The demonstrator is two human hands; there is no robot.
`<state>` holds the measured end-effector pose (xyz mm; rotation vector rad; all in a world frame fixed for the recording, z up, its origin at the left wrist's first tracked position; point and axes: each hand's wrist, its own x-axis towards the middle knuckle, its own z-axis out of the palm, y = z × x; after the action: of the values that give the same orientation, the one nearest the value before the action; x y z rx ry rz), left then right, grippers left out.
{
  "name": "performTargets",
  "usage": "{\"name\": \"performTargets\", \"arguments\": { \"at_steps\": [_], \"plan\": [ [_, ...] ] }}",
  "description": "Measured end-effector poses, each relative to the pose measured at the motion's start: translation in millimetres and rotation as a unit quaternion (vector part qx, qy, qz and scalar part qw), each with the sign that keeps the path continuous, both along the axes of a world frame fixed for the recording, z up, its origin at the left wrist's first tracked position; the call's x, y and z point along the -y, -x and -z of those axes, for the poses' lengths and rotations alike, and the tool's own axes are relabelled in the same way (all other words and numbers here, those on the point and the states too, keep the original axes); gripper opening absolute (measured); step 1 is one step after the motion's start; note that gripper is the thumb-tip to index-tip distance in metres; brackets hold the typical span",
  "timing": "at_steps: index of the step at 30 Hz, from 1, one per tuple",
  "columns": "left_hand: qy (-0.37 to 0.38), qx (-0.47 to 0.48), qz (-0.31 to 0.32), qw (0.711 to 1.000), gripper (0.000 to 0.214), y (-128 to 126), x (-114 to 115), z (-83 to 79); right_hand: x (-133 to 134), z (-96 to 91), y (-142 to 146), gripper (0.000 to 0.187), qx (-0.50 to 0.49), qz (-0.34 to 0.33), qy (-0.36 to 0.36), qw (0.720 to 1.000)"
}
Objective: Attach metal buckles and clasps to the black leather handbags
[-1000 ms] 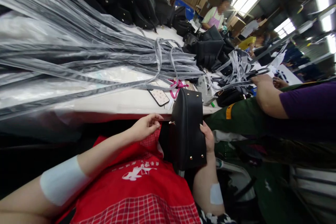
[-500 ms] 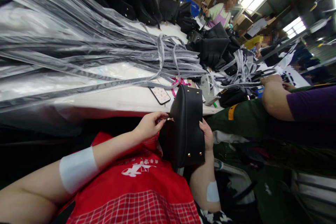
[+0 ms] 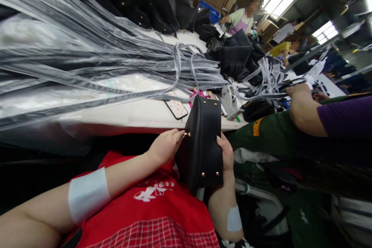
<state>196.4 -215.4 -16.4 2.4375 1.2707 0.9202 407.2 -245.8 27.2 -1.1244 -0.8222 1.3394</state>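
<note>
Plastic-wrapped straps [image 3: 130, 62] are crowding the bench [image 3: 130, 116]; at its near edge, the right hand [image 3: 226, 152] is clamping the black bag [image 3: 207, 139], the left hand [image 3: 166, 145] is pinching its gold fitting [image 3: 187, 134]; bracing the bag firmly should be helping that delicate grip!

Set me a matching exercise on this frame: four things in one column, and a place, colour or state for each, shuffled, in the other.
Column one
1. Left hand
2. Right hand
3. Phone
4. Apron

Column two
A. lying on the white table
B. fingers at the small metal piece on the black bag
C. red, with a white print
D. gripping the bag's edge, on the side away from the metal piece

Right pairs: 1-B, 2-D, 3-A, 4-C
</note>
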Motion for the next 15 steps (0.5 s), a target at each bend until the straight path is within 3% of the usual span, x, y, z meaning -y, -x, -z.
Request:
{"name": "performTargets", "arguments": {
  "at_steps": [6,12,15],
  "plan": [
    [0.012,-0.047,-0.008,0.999,0.031,-3.2,-4.6,-1.3,-2.1,-3.9,5.4,0.050,-0.007,0.005,-0.006,1.000],
    [0.041,0.036,-0.011,0.998,0.026,-4.1,-7.0,-0.4,-2.7,-1.2,1.4,0.050,-0.008,0.016,-0.001,1.000],
    [0.020,0.024,-0.019,0.999,0.028,-3.9,-3.7,-0.1,-4.2,-0.4,1.3,0.051,-0.003,0.012,0.000,1.000]
  ]
}}
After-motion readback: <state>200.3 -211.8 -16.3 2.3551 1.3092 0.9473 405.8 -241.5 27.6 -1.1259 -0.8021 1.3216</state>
